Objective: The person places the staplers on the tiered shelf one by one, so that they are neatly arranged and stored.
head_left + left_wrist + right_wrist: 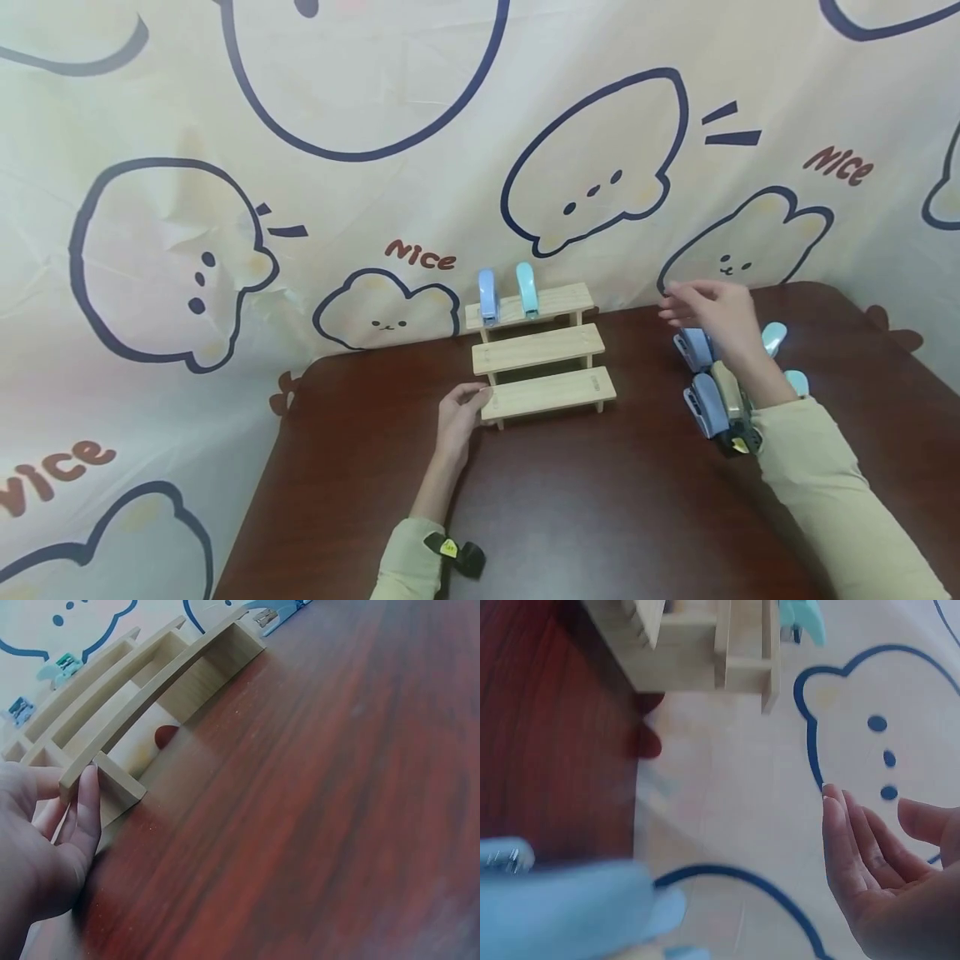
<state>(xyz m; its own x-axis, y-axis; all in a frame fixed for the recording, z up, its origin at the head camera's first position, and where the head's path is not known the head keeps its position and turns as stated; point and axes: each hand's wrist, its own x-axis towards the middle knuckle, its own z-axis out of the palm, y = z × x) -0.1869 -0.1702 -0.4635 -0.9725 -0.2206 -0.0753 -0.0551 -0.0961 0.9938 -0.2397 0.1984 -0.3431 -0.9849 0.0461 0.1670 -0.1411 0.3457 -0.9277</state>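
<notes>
in the head view, a three-step wooden rack [538,350] stands on the desk [585,508], with a blue stapler [487,296] and a mint stapler [527,290] on its top step. the left hand [457,421] is at the left end of the lowest step; the right hand [716,312] hangs above a cluster of staplers [708,402].

in the left wrist view, fingers [88,799] pinch that step's end, a sound hold: the rack looks light, stiff and easily nudged.

in the right wrist view, the right hand is empty, loosely extended. the staplers should be rigid, fairly dense, smooth-shelled and slippery, best gripped mid-body across both sides.
</notes>
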